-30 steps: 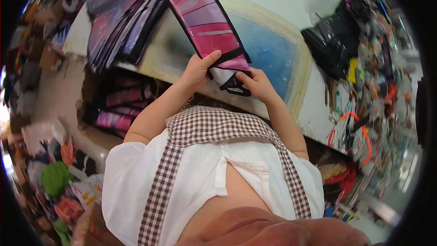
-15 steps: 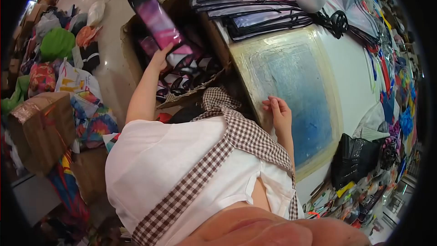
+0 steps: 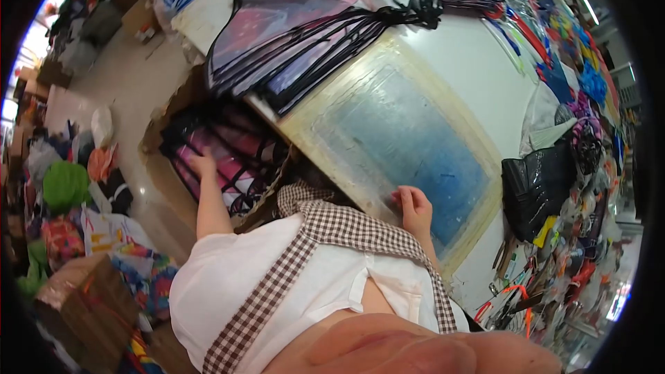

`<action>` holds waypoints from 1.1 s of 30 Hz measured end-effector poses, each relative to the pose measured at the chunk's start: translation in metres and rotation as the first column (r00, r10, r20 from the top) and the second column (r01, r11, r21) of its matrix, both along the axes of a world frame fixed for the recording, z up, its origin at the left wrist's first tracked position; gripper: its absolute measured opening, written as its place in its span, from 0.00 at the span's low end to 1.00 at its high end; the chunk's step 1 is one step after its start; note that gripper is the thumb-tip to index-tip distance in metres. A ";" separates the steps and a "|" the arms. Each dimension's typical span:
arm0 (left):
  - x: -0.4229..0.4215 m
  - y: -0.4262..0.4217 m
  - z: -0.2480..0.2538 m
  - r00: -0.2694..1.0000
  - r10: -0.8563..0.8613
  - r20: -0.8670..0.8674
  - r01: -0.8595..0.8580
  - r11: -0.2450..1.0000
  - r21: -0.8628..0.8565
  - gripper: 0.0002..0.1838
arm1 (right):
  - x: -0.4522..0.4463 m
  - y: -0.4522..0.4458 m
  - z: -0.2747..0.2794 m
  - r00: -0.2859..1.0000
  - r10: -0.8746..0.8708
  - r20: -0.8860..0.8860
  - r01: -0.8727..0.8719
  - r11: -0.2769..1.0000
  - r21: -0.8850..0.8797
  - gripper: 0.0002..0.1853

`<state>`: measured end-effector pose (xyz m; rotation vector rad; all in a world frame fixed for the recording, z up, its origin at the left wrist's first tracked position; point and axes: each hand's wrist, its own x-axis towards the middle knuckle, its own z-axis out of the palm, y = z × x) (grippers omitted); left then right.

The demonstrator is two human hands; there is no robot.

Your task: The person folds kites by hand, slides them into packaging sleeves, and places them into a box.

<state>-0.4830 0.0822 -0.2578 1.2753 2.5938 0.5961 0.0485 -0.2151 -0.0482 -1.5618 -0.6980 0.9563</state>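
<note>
Pink pouches (image 3: 232,165) with black edges lie in the box (image 3: 165,179), beside the table (image 3: 464,55). The left hand (image 3: 203,165) reaches in onto them; whether its fingers pinch one, I cannot tell. For good work here, I think, the hand should press lightly, keep each pouch flat and lined up with its neighbours, and leave no strap caught under the fingers. The right hand (image 3: 414,208) is over the board (image 3: 388,107), its fingers loosely bent, nothing visible between them. Black-edged cloths (image 3: 277,34) lie beyond.
</note>
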 end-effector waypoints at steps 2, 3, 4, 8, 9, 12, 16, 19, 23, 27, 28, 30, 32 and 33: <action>0.027 0.057 0.074 0.993 -0.117 -0.004 0.097 0.809 0.580 0.22 | 0.010 -0.015 -0.005 0.959 -0.098 0.264 0.090 0.995 0.043 0.09; 0.066 0.084 0.128 0.962 -0.272 0.017 0.137 0.536 0.833 0.19 | 0.016 -0.020 -0.008 0.843 -0.174 0.509 0.152 0.985 0.085 0.08; 0.102 0.104 0.177 0.903 -0.426 -0.053 0.305 0.552 0.776 0.15 | 0.019 -0.020 -0.011 0.834 -0.197 0.515 0.171 0.980 0.099 0.08; 0.230 0.184 0.231 0.519 -0.835 -0.184 0.798 0.395 0.456 0.13 | 0.020 -0.012 -0.020 0.732 -0.271 0.625 0.193 0.962 0.191 0.07; 0.255 0.202 0.221 0.460 -0.844 -0.276 0.872 0.371 0.319 0.13 | 0.019 -0.010 -0.020 0.712 -0.250 0.656 0.178 0.968 0.175 0.07; 0.295 0.240 0.214 0.278 -0.948 -0.156 0.959 0.283 -0.013 0.14 | 0.020 -0.006 -0.018 0.661 -0.216 0.718 0.160 0.976 0.147 0.07; 0.309 0.257 0.235 0.259 -0.962 -0.085 0.913 0.272 -0.304 0.13 | 0.020 -0.011 -0.018 0.662 -0.215 0.718 0.136 0.977 0.167 0.08; 0.314 0.250 0.241 0.258 -0.962 -0.085 0.904 0.272 -0.331 0.13 | 0.020 -0.009 -0.018 0.665 -0.221 0.714 0.151 0.975 0.161 0.08; 0.313 0.243 0.244 0.335 -0.939 -0.078 0.905 0.344 -0.251 0.14 | 0.018 -0.004 -0.012 0.658 -0.229 0.717 0.185 0.973 0.141 0.08; 0.310 0.234 0.246 0.341 -0.936 -0.088 0.939 0.343 -0.002 0.14 | 0.018 -0.003 -0.012 0.649 -0.237 0.723 0.179 0.971 0.157 0.09; 0.310 0.231 0.251 0.327 -0.939 -0.103 0.943 0.317 0.100 0.13 | 0.019 -0.003 -0.013 0.650 -0.237 0.722 0.179 0.971 0.158 0.09; 0.311 0.223 0.268 0.318 -0.926 -0.202 0.942 0.285 0.178 0.13 | 0.019 -0.005 -0.015 0.647 -0.231 0.726 0.194 0.971 0.137 0.09; 0.311 0.217 0.297 0.318 -0.863 -0.392 0.925 0.191 0.330 0.11 | 0.020 0.000 -0.016 0.644 -0.237 0.728 0.201 0.970 0.137 0.09; 0.306 0.211 0.313 0.321 -0.860 -0.397 0.923 0.190 0.334 0.11 | 0.020 0.005 -0.016 0.689 -0.245 0.682 0.224 0.967 0.120 0.09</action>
